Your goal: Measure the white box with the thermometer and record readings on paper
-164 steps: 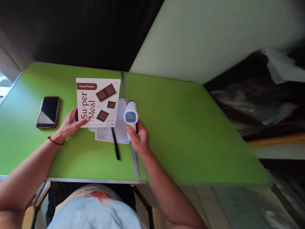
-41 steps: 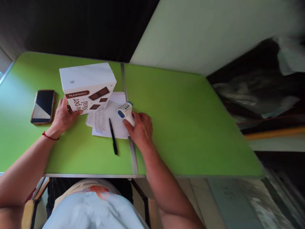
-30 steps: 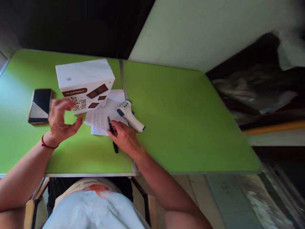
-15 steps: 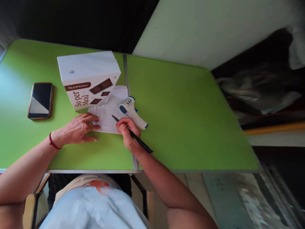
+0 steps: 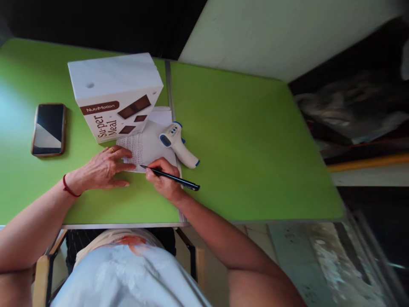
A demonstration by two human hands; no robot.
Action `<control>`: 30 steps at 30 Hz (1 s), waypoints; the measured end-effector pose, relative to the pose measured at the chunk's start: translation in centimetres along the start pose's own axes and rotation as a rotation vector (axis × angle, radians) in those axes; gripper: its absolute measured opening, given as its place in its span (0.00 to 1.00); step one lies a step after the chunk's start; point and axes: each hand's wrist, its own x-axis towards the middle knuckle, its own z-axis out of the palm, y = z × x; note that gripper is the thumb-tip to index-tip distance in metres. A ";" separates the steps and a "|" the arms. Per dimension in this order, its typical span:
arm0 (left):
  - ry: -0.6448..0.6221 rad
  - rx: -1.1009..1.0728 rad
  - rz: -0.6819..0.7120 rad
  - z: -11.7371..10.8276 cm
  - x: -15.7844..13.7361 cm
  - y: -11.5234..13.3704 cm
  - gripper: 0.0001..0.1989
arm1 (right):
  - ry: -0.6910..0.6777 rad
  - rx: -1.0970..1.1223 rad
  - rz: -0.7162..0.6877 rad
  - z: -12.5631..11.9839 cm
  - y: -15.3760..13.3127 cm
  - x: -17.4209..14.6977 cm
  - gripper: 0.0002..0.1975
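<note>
Right fingers [image 5: 165, 164] clamp the pen [image 5: 183, 182]; spread left fingers [image 5: 124, 167] partly hide illegible writing [image 5: 134, 147].

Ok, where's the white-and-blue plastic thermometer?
Head view, just left of centre: the thermometer lies across the right edge of the white paper, beyond the right hand.

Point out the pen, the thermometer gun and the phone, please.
Pen [image 5: 180, 180]: head view, on its black barrel.
Thermometer gun [image 5: 182, 151]: head view, on its white handle.
Phone [image 5: 49, 129]: head view, on its screen.
</note>
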 end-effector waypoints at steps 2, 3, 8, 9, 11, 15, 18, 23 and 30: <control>0.011 0.015 0.011 -0.1 0.0 0.0 0.25 | -0.004 -0.026 -0.037 -0.1 -0.1 0.1 0.11; 0.015 0.023 0.016 -0.1 0.0 0.1 0.24 | -0.007 -0.039 -0.052 -0.1 -0.2 0.1 0.11; 0.024 0.069 0.037 -0.3 0.0 0.4 0.24 | -0.002 -0.080 -0.121 -0.1 -0.1 0.1 0.12; 0.027 0.078 0.039 -0.3 0.0 0.4 0.24 | 0.001 -0.085 -0.130 -0.1 0.0 0.1 0.11; 0.030 0.088 0.044 -0.3 0.0 0.5 0.24 | 0.005 -0.092 -0.144 -0.1 0.0 0.1 0.11; 0.034 0.091 0.051 -0.3 0.0 0.5 0.25 | 0.005 -0.110 -0.163 -0.1 0.1 0.1 0.09; 0.036 0.088 0.043 -0.3 0.0 0.4 0.26 | 0.001 -0.137 -0.151 -0.1 0.2 0.1 0.09; 0.033 0.077 0.046 -0.3 0.0 0.4 0.26 | -0.011 -0.155 -0.125 0.0 0.4 0.1 0.09; 0.007 0.079 0.024 -0.4 -0.1 0.6 0.27 | 0.010 -0.093 -0.160 0.0 0.4 0.2 0.10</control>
